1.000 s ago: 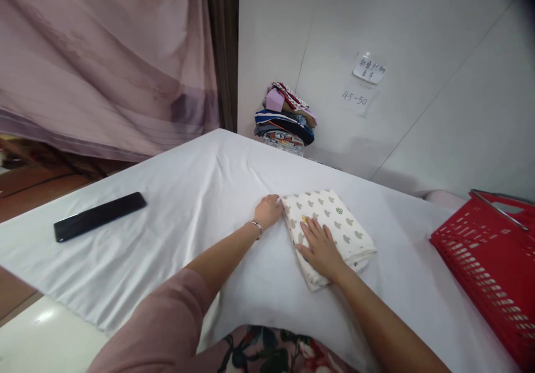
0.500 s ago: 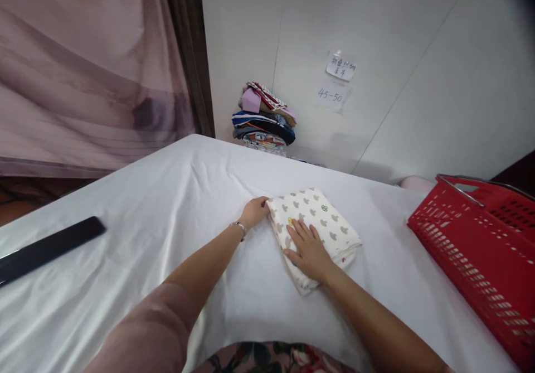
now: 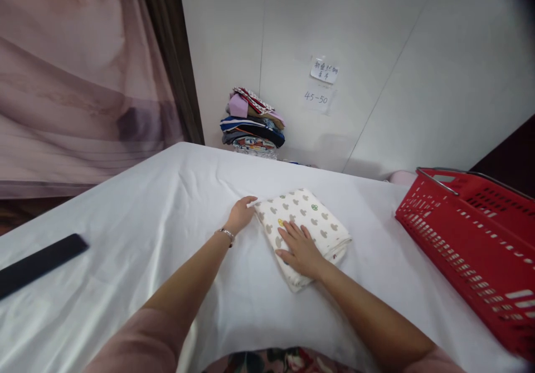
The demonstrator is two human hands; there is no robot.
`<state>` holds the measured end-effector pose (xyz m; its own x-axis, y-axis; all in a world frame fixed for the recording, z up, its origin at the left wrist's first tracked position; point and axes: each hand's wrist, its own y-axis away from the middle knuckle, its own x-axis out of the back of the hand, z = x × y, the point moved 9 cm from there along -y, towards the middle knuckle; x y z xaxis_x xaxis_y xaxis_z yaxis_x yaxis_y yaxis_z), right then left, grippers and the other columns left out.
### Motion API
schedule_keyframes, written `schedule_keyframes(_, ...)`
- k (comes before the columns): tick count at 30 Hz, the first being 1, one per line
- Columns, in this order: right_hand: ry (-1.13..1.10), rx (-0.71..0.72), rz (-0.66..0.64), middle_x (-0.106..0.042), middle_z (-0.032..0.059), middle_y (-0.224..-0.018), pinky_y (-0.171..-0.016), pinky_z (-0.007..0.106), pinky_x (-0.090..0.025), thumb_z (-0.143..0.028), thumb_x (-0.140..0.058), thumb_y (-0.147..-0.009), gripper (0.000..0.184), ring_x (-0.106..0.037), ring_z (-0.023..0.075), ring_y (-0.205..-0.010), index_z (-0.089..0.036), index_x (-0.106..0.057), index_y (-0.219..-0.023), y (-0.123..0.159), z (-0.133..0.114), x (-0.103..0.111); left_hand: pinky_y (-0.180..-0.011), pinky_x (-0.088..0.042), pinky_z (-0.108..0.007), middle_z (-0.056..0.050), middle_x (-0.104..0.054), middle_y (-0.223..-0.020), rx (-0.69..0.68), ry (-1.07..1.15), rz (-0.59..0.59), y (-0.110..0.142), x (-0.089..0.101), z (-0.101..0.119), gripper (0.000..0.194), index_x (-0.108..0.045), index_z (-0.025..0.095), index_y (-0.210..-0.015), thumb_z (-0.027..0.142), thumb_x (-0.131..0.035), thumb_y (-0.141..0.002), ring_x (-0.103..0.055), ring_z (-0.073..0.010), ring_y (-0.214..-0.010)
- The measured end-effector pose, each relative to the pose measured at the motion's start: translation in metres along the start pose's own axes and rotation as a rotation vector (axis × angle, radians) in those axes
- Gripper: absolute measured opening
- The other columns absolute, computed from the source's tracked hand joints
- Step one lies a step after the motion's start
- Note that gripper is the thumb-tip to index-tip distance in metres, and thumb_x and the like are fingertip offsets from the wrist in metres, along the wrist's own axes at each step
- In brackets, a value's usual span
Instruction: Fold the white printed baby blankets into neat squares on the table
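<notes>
A folded white cloth [image 3: 317, 225] with grey mushroom prints, plus a green and a yellow one, lies at a slant on the white-covered table. Its layered edges show at the right and near corners. At the cloth's far left corner, my left hand [image 3: 241, 215] has its fingertips closed around the tip; the thumb is partly hidden. My right hand [image 3: 301, 251] rests flat on top, toward the near left side, fingers slightly spread and pressing on the fabric.
On the right of the table [image 3: 200, 194] stands a red perforated basket [image 3: 455, 250] with a metal handle. A long black object [image 3: 42, 264] lies at left. Beyond the far edge is a stack of folded clothes [image 3: 253, 122] against the wall, near paper signs [image 3: 320, 86].
The view has shifted slightly, so everything sits a little further left. Both hands keep nearly the same places on the cloth; my left fingers look a little straighter.
</notes>
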<state>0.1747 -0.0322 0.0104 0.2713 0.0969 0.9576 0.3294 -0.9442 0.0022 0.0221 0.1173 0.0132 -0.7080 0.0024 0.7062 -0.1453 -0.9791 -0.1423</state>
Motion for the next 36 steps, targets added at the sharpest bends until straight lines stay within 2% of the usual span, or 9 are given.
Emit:
schedule_keyframes(3, -0.065, -0.006, -0.006, -0.031, 0.0080, -0.149, -0.109, 0.050, -0.018, -0.046, -0.039, -0.091, 0.051, -0.022, 0.0252, -0.138, -0.025, -0.040, -0.138, -0.015, 0.008, 0.013, -0.104, -0.037, -0.040, -0.006, -0.060, -0.124, -0.271, -0.075, 0.098, 0.018, 0.001, 0.045, 0.037, -0.059, 0.021, -0.116, 0.019, -0.045, -0.082, -0.053, -0.0208, -0.116)
schedule_keyframes(6, 0.000, -0.079, 0.128, -0.033, 0.0096, -0.147, -0.109, 0.049, -0.018, -0.035, -0.037, -0.092, 0.046, -0.024, 0.0238, -0.137, -0.023, -0.042, -0.136, -0.039, 0.037, 0.045, -0.111, -0.023, -0.050, -0.009, -0.050, -0.136, -0.510, -0.257, 0.060, 0.042, -0.024, 0.082, 0.040, -0.055, 0.020, -0.122, 0.033, -0.047, -0.086, -0.037, -0.0255, -0.131)
schedule_keyframes(9, 0.137, -0.193, 0.199, -0.024, 0.0112, -0.151, -0.110, 0.050, -0.013, -0.034, -0.038, -0.092, 0.050, -0.015, 0.0263, -0.140, -0.018, -0.038, -0.139, -0.053, 0.082, 0.064, -0.112, -0.021, -0.051, -0.010, -0.044, -0.141, -0.551, -0.395, -0.028, 0.054, -0.051, 0.087, 0.048, -0.050, 0.017, -0.129, 0.040, -0.045, -0.088, -0.031, -0.0278, -0.135)
schedule_keyframes(14, 0.019, -0.444, 0.023, -0.026, 0.0083, -0.151, -0.103, 0.045, -0.032, -0.057, -0.029, -0.091, 0.063, -0.033, 0.0296, -0.133, -0.029, -0.021, -0.146, -0.045, 0.158, 0.037, -0.113, -0.020, -0.050, -0.009, -0.040, -0.144, -0.557, -0.452, -0.044, 0.058, -0.059, 0.078, 0.051, -0.046, 0.016, -0.133, 0.043, -0.039, -0.091, -0.028, -0.0264, -0.137)
schedule_keyframes(22, -0.061, -0.388, 0.080, -0.037, 0.0049, -0.146, -0.101, 0.037, -0.035, -0.047, -0.032, -0.092, 0.057, -0.039, 0.0250, -0.129, -0.027, -0.026, -0.145, -0.029, 0.164, 0.037, -0.113, -0.018, -0.050, -0.007, -0.045, -0.141, -0.504, -0.383, 0.019, 0.063, -0.051, 0.073, 0.045, -0.050, 0.021, -0.130, 0.041, -0.038, -0.091, -0.031, -0.0245, -0.136)
schedule_keyframes(27, -0.076, -0.465, 0.112, -0.049, 0.0117, -0.136, -0.094, 0.039, -0.040, -0.050, -0.039, -0.088, 0.064, -0.046, 0.0283, -0.123, -0.021, -0.029, -0.144, 0.011, 0.177, 0.040, -0.106, -0.031, -0.050, -0.016, -0.032, -0.147, -0.179, -0.196, 0.094, 0.070, -0.031, 0.046, 0.059, -0.040, 0.016, -0.133, 0.046, -0.051, -0.083, -0.027, -0.0308, -0.137)
schedule_keyframes(30, -0.096, -0.560, 0.150, -0.052, 0.0141, -0.133, -0.090, 0.039, -0.042, -0.054, -0.044, -0.085, 0.068, -0.052, 0.0296, -0.117, -0.018, -0.033, -0.142, 0.033, 0.186, 0.040, -0.097, -0.041, -0.046, -0.019, -0.046, -0.136, 0.024, -0.007, 0.075, 0.073, -0.034, 0.026, 0.069, -0.034, 0.016, -0.134, 0.048, -0.058, -0.078, -0.045, -0.0313, -0.125)
schedule_keyframes(33, -0.127, -0.639, 0.177, -0.063, 0.0121, -0.118, -0.082, 0.038, -0.045, -0.055, -0.047, -0.083, 0.062, -0.060, 0.0290, -0.103, -0.020, -0.044, -0.133, 0.040, 0.184, 0.039, -0.087, -0.048, -0.040, -0.016, -0.056, -0.124, 0.106, 0.159, 0.021, 0.067, -0.047, 0.022, 0.069, -0.033, 0.019, -0.132, 0.038, -0.064, -0.073, -0.058, -0.0275, -0.109)
schedule_keyframes(36, -0.198, -0.668, 0.208, -0.066, 0.0096, -0.110, -0.080, 0.037, -0.046, -0.053, -0.045, -0.084, 0.052, -0.062, 0.0274, -0.098, -0.020, -0.052, -0.124, 0.034, 0.169, 0.036, -0.086, -0.049, -0.036, -0.014, -0.057, -0.123, 0.076, 0.215, 0.051, 0.043, -0.042, 0.028, 0.070, -0.034, 0.019, -0.133, 0.022, -0.064, -0.070, -0.060, -0.0236, -0.105)
